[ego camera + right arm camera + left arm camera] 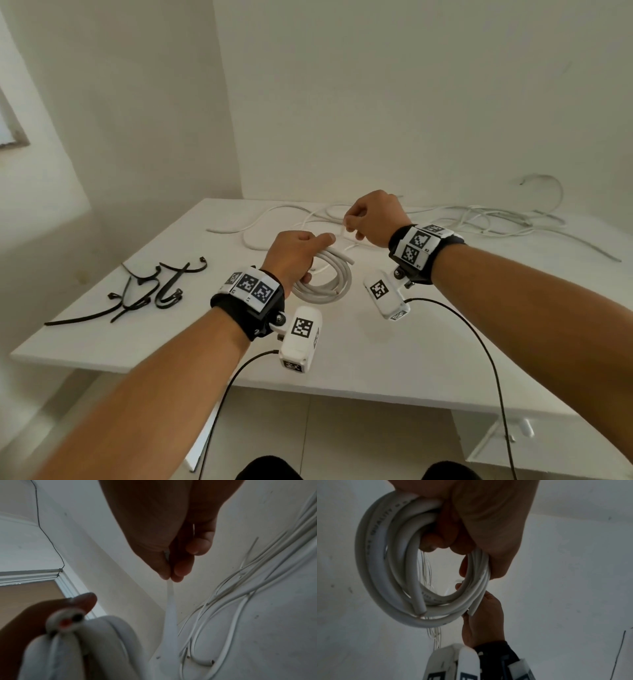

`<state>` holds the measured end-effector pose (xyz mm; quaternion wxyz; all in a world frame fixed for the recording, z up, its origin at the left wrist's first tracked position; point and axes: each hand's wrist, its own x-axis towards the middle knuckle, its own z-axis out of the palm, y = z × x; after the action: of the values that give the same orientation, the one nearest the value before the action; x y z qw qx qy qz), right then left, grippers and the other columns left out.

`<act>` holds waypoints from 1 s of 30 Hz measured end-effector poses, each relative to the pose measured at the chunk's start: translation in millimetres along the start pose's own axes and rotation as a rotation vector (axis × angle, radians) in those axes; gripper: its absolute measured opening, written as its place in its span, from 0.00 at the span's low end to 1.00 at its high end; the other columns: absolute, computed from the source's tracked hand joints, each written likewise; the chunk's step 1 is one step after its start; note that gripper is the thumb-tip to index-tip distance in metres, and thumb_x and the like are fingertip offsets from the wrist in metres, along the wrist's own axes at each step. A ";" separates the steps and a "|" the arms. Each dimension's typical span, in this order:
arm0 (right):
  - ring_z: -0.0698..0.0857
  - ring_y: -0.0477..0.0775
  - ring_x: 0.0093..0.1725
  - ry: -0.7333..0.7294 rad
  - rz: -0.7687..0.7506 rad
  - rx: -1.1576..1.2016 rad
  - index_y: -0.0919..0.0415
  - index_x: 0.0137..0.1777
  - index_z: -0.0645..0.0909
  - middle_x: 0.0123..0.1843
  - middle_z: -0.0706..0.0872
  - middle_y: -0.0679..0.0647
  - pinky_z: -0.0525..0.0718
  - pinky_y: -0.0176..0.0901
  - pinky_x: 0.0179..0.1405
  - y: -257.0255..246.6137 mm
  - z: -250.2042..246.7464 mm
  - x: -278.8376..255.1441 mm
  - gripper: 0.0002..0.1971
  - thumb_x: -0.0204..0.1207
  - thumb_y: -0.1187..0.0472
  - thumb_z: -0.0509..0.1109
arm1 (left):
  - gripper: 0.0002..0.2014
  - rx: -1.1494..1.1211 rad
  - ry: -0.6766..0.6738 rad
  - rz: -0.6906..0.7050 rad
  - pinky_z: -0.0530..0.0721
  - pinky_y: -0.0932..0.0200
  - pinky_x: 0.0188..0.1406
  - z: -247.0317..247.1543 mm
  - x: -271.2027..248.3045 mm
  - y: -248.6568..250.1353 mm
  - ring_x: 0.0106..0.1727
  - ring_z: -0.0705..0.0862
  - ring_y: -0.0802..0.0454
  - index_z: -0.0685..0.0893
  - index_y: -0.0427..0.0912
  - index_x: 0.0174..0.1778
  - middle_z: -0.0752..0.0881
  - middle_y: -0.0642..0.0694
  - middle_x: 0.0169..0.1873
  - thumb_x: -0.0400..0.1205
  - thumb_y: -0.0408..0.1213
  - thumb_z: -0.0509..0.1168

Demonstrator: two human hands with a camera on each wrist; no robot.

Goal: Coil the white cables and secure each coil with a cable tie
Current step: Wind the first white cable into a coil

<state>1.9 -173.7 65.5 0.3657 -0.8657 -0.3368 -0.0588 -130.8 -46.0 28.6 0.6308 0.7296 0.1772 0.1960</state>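
Both hands work above a white table (102, 329), where the left hand (294, 257) grips a coil of thick white cable (329, 284) and the right hand (373, 219) pinches a thin white strip (343, 230) between thumb and fingertips. Seen from the head camera, the coil hangs from the left fist just clear of the tabletop, near the middle of the table, its loops gathered under the curled fingers and the thumb stretched out toward the right hand. From the left wrist camera, the coil (385, 563) shows several turns bunched in the left hand (479, 520), two cut ends poking out at the lower part of the loop, while the right hand (481, 622) sits just beyond it. From the right wrist camera, the strip (170, 601) runs from the pinched fingertips (178, 573) of the right hand (163, 534) down toward the coil (106, 642); where its far end goes cannot be made out. A cut end of the coil, with dark and red cores showing, points at that lens. Loose white cables (486, 219) sprawl across the far side of the table, behind the hands and off to the right. Black cable ties (147, 291) lie scattered on the left part of the table, well apart from the coil.
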 end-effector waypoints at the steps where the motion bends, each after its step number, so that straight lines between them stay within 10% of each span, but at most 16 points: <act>1: 0.90 0.44 0.30 0.018 0.010 -0.009 0.59 0.39 0.89 0.34 0.91 0.49 0.91 0.42 0.36 3.1 -3.5 -0.6 0.07 0.77 0.61 0.72 | 0.22 0.003 -0.017 0.001 0.70 0.60 0.19 6.2 -0.2 0.0 0.20 0.61 0.50 0.72 0.44 0.25 0.63 0.47 0.20 0.78 0.44 0.75; 12: 0.88 0.54 0.37 0.111 0.058 -0.133 0.66 0.37 0.89 0.36 0.91 0.55 0.90 0.46 0.36 28.2 -19.8 -3.7 0.11 0.77 0.61 0.72 | 0.20 0.075 -0.136 0.031 0.71 0.60 0.20 43.9 -3.6 6.3 0.21 0.61 0.51 0.73 0.42 0.26 0.63 0.47 0.20 0.78 0.43 0.74; 17: 0.79 0.40 0.24 -0.278 -0.028 -0.083 0.58 0.35 0.90 0.28 0.88 0.46 0.78 0.33 0.29 25.0 -23.4 -15.7 0.10 0.76 0.57 0.74 | 0.20 0.114 -0.119 0.033 0.71 0.61 0.19 43.8 -2.3 3.4 0.20 0.62 0.51 0.73 0.42 0.28 0.65 0.48 0.19 0.80 0.43 0.73; 22: 0.77 0.47 0.29 -0.534 -0.084 -0.089 0.63 0.42 0.88 0.30 0.84 0.50 0.78 0.36 0.33 21.2 -31.5 -20.6 0.14 0.81 0.53 0.70 | 0.13 0.146 -0.108 0.017 0.71 0.62 0.19 42.3 -1.0 -1.9 0.21 0.69 0.52 0.78 0.40 0.39 0.74 0.46 0.24 0.79 0.44 0.72; 25: 0.78 0.50 0.32 -0.619 -0.092 -0.124 0.64 0.42 0.87 0.32 0.85 0.52 0.79 0.40 0.37 18.8 -35.3 -21.4 0.14 0.81 0.54 0.69 | 0.14 0.127 -0.144 -0.020 0.73 0.57 0.26 42.5 -1.0 -2.8 0.23 0.73 0.52 0.85 0.37 0.46 0.77 0.51 0.22 0.77 0.46 0.72; 30: 0.79 0.53 0.34 -0.538 -0.071 -0.037 0.62 0.43 0.88 0.36 0.88 0.60 0.78 0.41 0.34 19.5 -42.8 -19.6 0.12 0.79 0.53 0.71 | 0.17 0.157 -0.153 -0.011 0.69 0.62 0.21 42.3 -1.1 0.6 0.18 0.65 0.54 0.74 0.40 0.30 0.68 0.50 0.18 0.80 0.44 0.70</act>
<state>5.3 -222.9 78.2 0.2450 -0.8442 -0.4510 0.1546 -110.2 -82.6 23.8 0.5843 0.7887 0.1474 0.1218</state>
